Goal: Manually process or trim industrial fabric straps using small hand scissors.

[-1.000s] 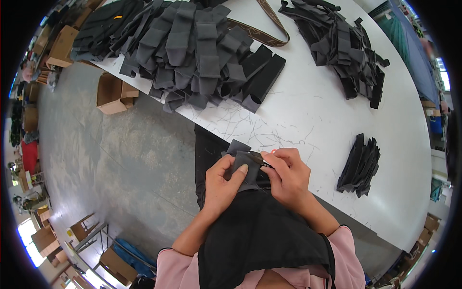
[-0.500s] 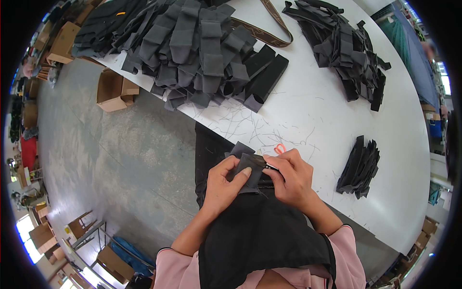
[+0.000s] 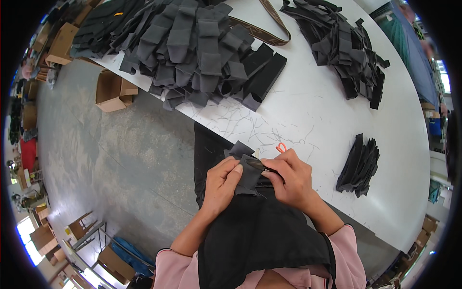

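My left hand [image 3: 221, 185] is closed on a dark grey fabric strip [image 3: 250, 176], its thumb and fingers pinching the left edge. In my right hand [image 3: 292, 179] is a small pair of black thread snips [image 3: 257, 165], whose blades lie against the upper part of the strip. An orange loop [image 3: 281, 147] shows just beyond my right knuckles; I cannot tell whether it belongs to the snips. Another end of grey fabric [image 3: 241, 148] sticks up behind the strip. Both hands are over my lap, by the table's near edge.
The white table [image 3: 308, 120] carries a big heap of grey fabric strips [image 3: 192, 53], a second heap [image 3: 346, 48], a small stack of dark pieces [image 3: 358, 166] and a brown patterned strap [image 3: 262, 34]. Loose threads lie about. A cardboard box [image 3: 113, 91] stands left of the table.
My left thumb has drawn back toward the strip's left edge. The snips now reach further left over the fabric, with more of their blades showing.
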A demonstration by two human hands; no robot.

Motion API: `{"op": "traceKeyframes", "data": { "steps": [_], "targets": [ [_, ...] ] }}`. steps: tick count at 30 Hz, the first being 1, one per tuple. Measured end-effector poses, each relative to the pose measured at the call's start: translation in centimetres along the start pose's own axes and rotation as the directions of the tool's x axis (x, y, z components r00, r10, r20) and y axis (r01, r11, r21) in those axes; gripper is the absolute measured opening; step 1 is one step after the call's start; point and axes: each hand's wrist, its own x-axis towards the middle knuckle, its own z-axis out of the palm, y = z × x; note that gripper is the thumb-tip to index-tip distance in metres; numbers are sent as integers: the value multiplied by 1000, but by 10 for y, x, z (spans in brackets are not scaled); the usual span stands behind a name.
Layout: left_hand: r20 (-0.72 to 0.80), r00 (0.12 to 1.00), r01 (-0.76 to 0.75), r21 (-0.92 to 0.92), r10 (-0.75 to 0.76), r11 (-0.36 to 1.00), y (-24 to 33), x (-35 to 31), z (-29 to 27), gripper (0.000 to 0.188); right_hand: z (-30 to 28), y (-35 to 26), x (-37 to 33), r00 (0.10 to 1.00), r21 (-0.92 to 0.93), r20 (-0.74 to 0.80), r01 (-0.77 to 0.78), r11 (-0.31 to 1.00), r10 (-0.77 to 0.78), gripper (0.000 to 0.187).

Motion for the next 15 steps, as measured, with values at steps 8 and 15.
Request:
{"op": "traceKeyframes", "data": {
  "steps": [8,15],
  "targets": [
    [-19,998,-56,60,57,997,-1,-2,2,11,-1,-4,1,994,70,47,-101,992,98,25],
    [-42,998,-45,76,48,996,1,-1,4,10,-4,-6,-2,995,47,32,-100,994,99,25]
  ]
}}
